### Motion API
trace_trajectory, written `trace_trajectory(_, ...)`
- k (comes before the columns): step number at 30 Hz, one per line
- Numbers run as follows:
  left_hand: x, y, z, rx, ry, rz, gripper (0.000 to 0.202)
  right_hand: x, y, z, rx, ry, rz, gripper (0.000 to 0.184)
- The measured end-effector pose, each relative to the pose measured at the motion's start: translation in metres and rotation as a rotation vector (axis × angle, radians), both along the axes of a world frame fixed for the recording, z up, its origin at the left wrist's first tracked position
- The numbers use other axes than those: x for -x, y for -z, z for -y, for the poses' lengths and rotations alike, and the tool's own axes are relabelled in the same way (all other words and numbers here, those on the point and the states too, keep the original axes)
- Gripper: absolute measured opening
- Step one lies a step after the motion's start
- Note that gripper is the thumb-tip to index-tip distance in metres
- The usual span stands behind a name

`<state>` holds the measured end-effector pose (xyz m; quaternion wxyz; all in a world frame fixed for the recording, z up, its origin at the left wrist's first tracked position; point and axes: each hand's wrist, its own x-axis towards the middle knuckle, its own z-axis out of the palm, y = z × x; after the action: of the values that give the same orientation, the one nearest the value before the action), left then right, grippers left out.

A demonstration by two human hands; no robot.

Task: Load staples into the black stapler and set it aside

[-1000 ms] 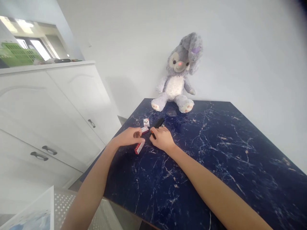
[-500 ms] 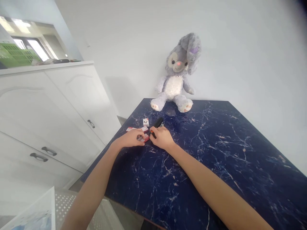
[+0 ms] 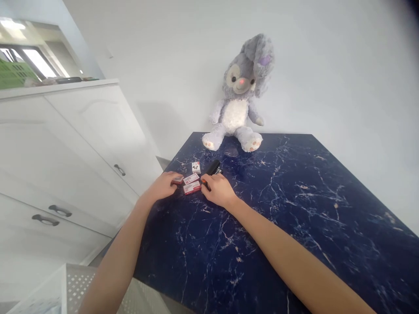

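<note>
On the dark blue marbled table my left hand lies with its fingers curled over a small red and white box at the table's left edge. Two more red and white boxes lie side by side just right of it, and a small white box stands behind them. My right hand rests closed on the near end of a black stapler with an orange tip.
A grey plush rabbit sits at the table's far edge against the white wall. White cabinets with dark handles stand to the left. A white perforated surface shows at the bottom left.
The left hand set a red box down beside another and moved left onto a third box. The right hand stayed on the stapler. The view shifted slightly.
</note>
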<state>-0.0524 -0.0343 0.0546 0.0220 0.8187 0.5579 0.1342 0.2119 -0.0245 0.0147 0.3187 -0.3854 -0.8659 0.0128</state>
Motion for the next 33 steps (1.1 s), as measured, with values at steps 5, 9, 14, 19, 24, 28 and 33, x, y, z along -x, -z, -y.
trace_trajectory(5, 0.003, -0.002, 0.007, 0.121, -0.122, -0.048, 0.044, -0.001, 0.000, 0.000, 0.016, -0.008, -0.006, 0.015)
trace_trajectory(9, -0.002, -0.012, 0.016, 0.214, -0.061, 0.050, 0.056, -0.001, 0.000, 0.001, 0.032, 0.005, 0.013, 0.016)
trace_trajectory(14, -0.006, -0.019, 0.020, 0.363, 0.063, 0.159, 0.065, -0.002, 0.000, 0.002, 0.048, 0.009, 0.013, 0.017)
trace_trajectory(19, -0.004, -0.011, 0.014, 0.271, -0.050, 0.099, 0.070, -0.003, -0.001, 0.003, 0.064, -0.009, -0.012, 0.014)
trace_trajectory(24, -0.002, -0.005, 0.012, 0.182, -0.011, 0.055, 0.092, -0.002, -0.002, 0.005, 0.059, 0.040, -0.089, 0.013)
trace_trajectory(28, -0.030, 0.001, 0.013, 0.021, 0.063, 0.151, 0.074, -0.010, 0.003, -0.009, 0.093, 0.245, -0.395, 0.021)
trace_trajectory(33, -0.061, 0.015, 0.011, -0.110, 0.119, 0.153, 0.055, -0.026, 0.012, -0.039, 0.222, 0.289, -0.459, 0.051)
